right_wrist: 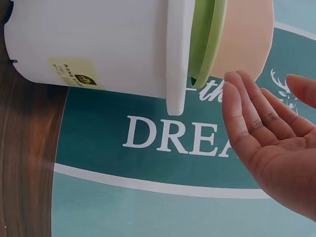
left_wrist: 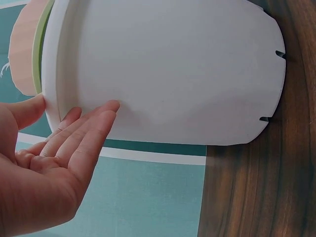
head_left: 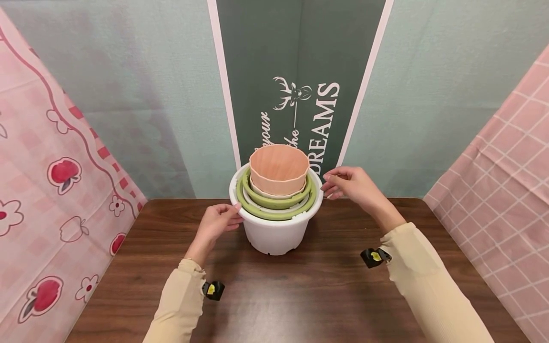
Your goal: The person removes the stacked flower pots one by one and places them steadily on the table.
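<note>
A large white plant pot (head_left: 274,237) stands upright on the table, with green-rimmed pots (head_left: 276,204) nested inside it. On top sits a peach-coloured pot (head_left: 279,171) with a wavy rim. My left hand (head_left: 218,220) is at the white pot's left side; its thumb touches the rim, and its fairly straight fingers (left_wrist: 94,133) reach below the rim along the outer wall. To the right of the stack, my right hand (head_left: 349,183) is apart from the pots, its fingers (right_wrist: 237,113) extended and holding nothing.
The pots stand on a dark wooden table (head_left: 274,295). Behind them hangs a green cloth (head_left: 171,95) with a deer print and lettering. Pink patterned cloths flank the left (head_left: 51,190) and right (head_left: 506,190) sides. A yellow label (right_wrist: 76,73) is on the white pot's wall.
</note>
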Demonstrator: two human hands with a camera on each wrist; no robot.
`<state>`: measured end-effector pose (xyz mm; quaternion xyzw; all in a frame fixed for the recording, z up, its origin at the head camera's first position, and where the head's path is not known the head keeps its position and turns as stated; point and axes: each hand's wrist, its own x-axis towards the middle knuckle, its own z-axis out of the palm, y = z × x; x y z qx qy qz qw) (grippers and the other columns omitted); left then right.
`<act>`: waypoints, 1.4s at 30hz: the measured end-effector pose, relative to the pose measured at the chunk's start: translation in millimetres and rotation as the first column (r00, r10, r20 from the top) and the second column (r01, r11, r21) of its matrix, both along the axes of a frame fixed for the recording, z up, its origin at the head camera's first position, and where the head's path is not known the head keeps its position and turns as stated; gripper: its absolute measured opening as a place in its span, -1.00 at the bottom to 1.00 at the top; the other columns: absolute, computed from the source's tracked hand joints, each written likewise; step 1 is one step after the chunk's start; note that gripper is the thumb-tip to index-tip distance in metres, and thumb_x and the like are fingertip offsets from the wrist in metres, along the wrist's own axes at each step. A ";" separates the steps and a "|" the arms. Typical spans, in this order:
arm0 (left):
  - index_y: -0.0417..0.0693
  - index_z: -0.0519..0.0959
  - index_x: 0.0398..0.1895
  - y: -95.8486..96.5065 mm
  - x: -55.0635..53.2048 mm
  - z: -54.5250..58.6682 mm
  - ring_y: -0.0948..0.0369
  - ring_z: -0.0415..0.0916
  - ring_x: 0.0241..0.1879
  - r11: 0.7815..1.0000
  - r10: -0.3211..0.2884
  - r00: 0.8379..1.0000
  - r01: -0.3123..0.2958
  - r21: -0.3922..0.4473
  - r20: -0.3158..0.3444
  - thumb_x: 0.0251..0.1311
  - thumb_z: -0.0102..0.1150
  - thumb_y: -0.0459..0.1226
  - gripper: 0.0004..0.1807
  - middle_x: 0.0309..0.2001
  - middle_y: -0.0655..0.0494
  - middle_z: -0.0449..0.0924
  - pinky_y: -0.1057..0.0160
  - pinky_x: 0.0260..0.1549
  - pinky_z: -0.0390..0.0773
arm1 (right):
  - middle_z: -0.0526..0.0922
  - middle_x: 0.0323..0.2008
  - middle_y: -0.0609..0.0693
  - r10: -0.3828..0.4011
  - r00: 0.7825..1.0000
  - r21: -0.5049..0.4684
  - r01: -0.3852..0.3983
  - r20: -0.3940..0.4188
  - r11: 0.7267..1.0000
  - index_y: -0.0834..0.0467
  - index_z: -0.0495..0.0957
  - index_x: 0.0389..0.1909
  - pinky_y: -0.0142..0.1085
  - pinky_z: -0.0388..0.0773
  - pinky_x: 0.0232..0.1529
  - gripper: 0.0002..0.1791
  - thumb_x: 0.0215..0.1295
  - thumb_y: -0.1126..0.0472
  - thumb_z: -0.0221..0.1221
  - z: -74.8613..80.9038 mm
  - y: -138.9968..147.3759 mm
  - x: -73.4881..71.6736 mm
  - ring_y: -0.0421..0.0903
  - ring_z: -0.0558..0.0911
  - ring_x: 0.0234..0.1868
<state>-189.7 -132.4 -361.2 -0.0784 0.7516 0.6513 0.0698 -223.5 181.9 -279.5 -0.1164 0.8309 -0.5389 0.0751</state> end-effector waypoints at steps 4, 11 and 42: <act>-0.38 0.47 -0.12 -0.3 0.5 -0.9 -0.04 0.55 -0.11 1.000 0.001 1.000 -0.001 0.004 0.002 0.27 0.04 -0.17 -0.63 -0.17 -0.26 0.58 0.06 -0.12 0.53 | 0.60 -0.26 0.31 0.000 1.000 0.010 0.000 -0.004 1.000 0.43 0.44 -0.07 -0.19 0.62 -0.27 -0.66 0.33 0.21 0.04 0.9 -3.5 -2.3 0.03 0.64 -0.33; -0.37 0.47 -0.12 -1.8 1.2 -1.7 -0.03 0.55 -0.11 1.000 0.001 1.000 -0.001 0.004 0.001 0.27 0.04 -0.16 -0.63 -0.17 -0.25 0.58 0.09 -0.13 0.55 | 0.61 -0.25 0.28 -0.006 1.000 0.043 0.007 -0.017 0.999 0.40 0.46 -0.07 -0.19 0.61 -0.25 -0.65 0.33 0.17 0.05 3.4 -8.8 -3.8 0.04 0.64 -0.30; -0.37 0.49 -0.15 -4.3 4.8 -7.2 0.02 0.58 -0.16 1.000 0.000 1.000 0.001 0.014 -0.017 0.26 0.07 -0.16 -0.63 -0.20 -0.23 0.59 0.11 -0.15 0.56 | 0.61 -0.27 0.33 -0.045 0.999 0.033 0.045 -0.006 0.998 0.46 0.47 -0.11 -0.13 0.61 -0.26 -0.63 0.34 0.17 0.04 5.4 -34.9 -6.5 0.07 0.65 -0.31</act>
